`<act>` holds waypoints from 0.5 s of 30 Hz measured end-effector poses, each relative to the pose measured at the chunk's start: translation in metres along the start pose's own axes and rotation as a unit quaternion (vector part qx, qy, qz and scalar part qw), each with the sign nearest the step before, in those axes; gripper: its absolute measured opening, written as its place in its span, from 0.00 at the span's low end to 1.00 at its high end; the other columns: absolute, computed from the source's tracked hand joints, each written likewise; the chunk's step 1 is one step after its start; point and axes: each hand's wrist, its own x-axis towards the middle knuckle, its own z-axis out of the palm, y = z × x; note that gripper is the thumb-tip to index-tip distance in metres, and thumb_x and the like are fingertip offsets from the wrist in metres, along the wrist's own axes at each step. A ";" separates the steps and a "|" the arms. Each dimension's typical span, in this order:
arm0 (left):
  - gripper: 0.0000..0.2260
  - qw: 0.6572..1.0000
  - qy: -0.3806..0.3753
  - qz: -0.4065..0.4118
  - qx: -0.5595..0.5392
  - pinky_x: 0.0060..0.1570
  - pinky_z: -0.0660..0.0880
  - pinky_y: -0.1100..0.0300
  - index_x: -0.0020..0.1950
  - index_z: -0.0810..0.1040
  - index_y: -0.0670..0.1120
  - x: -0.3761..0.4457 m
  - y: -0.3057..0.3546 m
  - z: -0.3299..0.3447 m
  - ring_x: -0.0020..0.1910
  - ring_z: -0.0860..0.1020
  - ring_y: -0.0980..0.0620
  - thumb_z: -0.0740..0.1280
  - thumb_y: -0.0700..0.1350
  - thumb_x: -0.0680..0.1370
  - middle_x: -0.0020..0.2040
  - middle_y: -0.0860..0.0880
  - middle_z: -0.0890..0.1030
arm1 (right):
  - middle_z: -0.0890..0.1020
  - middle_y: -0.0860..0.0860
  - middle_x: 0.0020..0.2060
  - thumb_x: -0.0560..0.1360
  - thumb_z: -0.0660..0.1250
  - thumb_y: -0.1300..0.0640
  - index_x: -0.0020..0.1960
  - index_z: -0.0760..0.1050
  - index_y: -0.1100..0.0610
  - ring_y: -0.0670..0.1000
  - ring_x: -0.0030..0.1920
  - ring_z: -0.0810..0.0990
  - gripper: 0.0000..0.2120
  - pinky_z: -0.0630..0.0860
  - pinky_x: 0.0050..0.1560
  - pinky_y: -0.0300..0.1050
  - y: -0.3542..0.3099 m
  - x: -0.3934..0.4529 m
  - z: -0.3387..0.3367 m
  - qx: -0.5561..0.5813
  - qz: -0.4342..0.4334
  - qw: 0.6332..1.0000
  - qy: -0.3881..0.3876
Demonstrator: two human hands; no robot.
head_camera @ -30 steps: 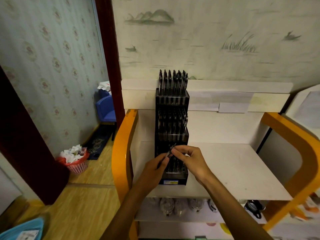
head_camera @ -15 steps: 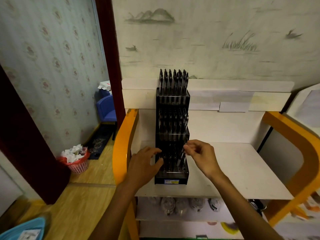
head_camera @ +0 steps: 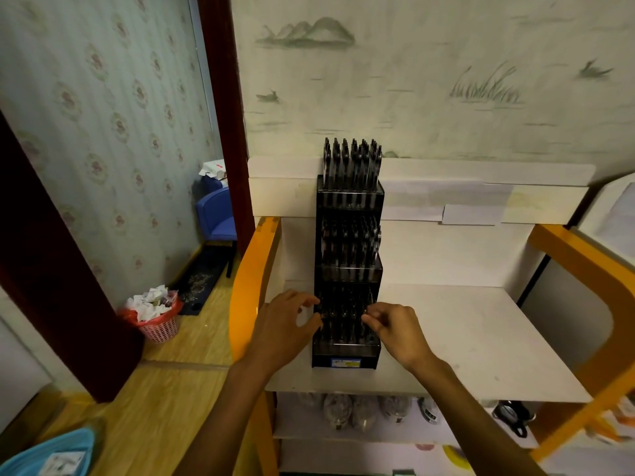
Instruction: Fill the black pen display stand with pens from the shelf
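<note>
The black pen display stand (head_camera: 350, 197) stands in three tiers at the left of the white shelf (head_camera: 481, 338). Dark pens (head_camera: 350, 159) fill its top and middle tiers, and more stand in the lowest tier. My left hand (head_camera: 285, 328) is at the left side of the lowest tier, its fingers loosely curved and its fingertips touching the stand's edge. My right hand (head_camera: 395, 328) is at the right side of that tier, with its fingertips bunched around a dark pen (head_camera: 365, 324) standing there. The pen is hard to make out against the stand.
Orange side panels (head_camera: 254, 286) frame the shelf unit on the left and right. Bagged items (head_camera: 357, 410) lie on the lower shelf. A red waste basket (head_camera: 154, 321), a blue chair (head_camera: 216, 218) and a dark door frame (head_camera: 226, 97) are on the left, over wooden floor.
Both hands held a pen in front of the lowest tier. They then parted: the left went to the stand's left side, the right went to the tier's right end and lowered a little.
</note>
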 end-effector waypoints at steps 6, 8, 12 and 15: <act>0.11 1.000 -0.021 0.001 -0.002 0.57 0.75 0.51 0.62 0.78 0.56 0.007 0.000 -0.002 0.51 0.75 0.60 0.67 0.52 0.79 0.55 0.58 0.77 | 0.81 0.51 0.33 0.79 0.68 0.54 0.43 0.82 0.59 0.50 0.36 0.78 0.10 0.68 0.39 0.42 0.003 -0.003 0.005 -0.045 0.002 0.999 -0.029; 0.12 1.000 -0.030 0.004 -0.005 0.58 0.75 0.50 0.63 0.78 0.57 0.011 0.001 -0.004 0.53 0.76 0.59 0.67 0.52 0.79 0.56 0.58 0.78 | 0.82 0.53 0.35 0.79 0.68 0.53 0.44 0.83 0.58 0.51 0.37 0.78 0.10 0.68 0.40 0.40 0.000 -0.002 0.002 -0.056 0.009 0.997 -0.050; 0.14 0.999 -0.038 0.021 0.002 0.58 0.75 0.50 0.65 0.77 0.55 0.026 0.013 -0.015 0.55 0.76 0.57 0.67 0.52 0.79 0.60 0.54 0.79 | 0.83 0.50 0.37 0.79 0.68 0.51 0.45 0.82 0.57 0.48 0.39 0.79 0.10 0.69 0.41 0.37 -0.004 0.003 -0.013 -0.076 0.013 0.994 -0.073; 0.15 0.999 -0.031 0.034 0.028 0.57 0.76 0.51 0.66 0.76 0.54 0.040 0.030 -0.030 0.55 0.77 0.56 0.67 0.53 0.79 0.60 0.52 0.80 | 0.85 0.48 0.43 0.78 0.69 0.51 0.47 0.83 0.54 0.46 0.41 0.81 0.07 0.72 0.44 0.37 -0.010 0.009 -0.034 -0.106 -0.005 0.993 -0.057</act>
